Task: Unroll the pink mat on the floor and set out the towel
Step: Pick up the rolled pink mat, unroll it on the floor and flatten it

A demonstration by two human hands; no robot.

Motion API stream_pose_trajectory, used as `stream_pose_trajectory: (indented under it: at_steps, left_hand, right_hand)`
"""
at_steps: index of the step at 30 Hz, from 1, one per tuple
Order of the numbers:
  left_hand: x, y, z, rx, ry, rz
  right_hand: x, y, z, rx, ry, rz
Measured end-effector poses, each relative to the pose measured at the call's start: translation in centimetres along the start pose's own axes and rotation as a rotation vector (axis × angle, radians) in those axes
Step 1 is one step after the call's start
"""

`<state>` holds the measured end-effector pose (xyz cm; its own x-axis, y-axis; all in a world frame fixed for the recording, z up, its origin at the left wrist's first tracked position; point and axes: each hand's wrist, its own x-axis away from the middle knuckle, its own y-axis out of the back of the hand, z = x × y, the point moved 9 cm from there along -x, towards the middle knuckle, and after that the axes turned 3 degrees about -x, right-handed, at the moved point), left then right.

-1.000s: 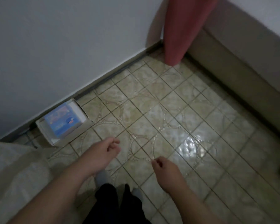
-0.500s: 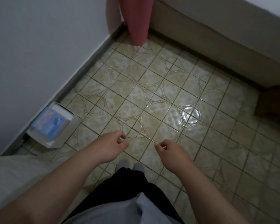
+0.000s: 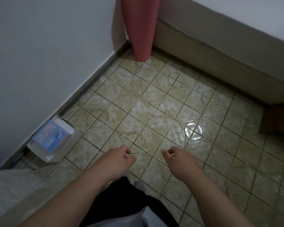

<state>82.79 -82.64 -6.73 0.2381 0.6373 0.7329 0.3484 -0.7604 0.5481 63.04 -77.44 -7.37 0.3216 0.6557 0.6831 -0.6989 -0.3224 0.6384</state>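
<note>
Both hands, left hand (image 3: 120,158) and right hand (image 3: 179,158), hang empty, fingers loosely curled; the view has swung toward the rolled pink mat (image 3: 140,28) standing upright in the corner, so fetching it seems next.

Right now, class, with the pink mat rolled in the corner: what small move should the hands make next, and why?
Probably reach forward for the pink mat. It stands rolled and upright in the corner, while the left hand and right hand hang loosely curled, holding nothing, well short of it.
</note>
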Motion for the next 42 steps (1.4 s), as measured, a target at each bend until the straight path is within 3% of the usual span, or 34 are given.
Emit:
stream_pose_trajectory:
  at_steps: [14,21,28,35,42]
  left_hand:
    - [-9.8,14.6,1.6,0.098,0.07,-0.101]
    - [-18.7,25.9,-5.0,0.009,-0.024,-0.131]
    - [-28.1,32.1,-14.1,-0.021,-0.09,-0.128]
    - [-35.6,36.5,-20.1,0.064,-0.061,-0.134]
    - [-40.0,41.1,-19.0,0.172,0.049,-0.171]
  right_hand:
    - [-12.0,6.6,16.8,-0.022,0.138,-0.065]
    - [-17.5,10.8,19.6,-0.138,0.014,-0.088]
    - [-24.2,16.5,18.2,-0.202,-0.119,-0.113]
    - [-34.1,26.2,22.0,-0.138,-0.078,-0.115]
    - [-43.2,32.9,31.7,-0.034,0.083,-0.082]
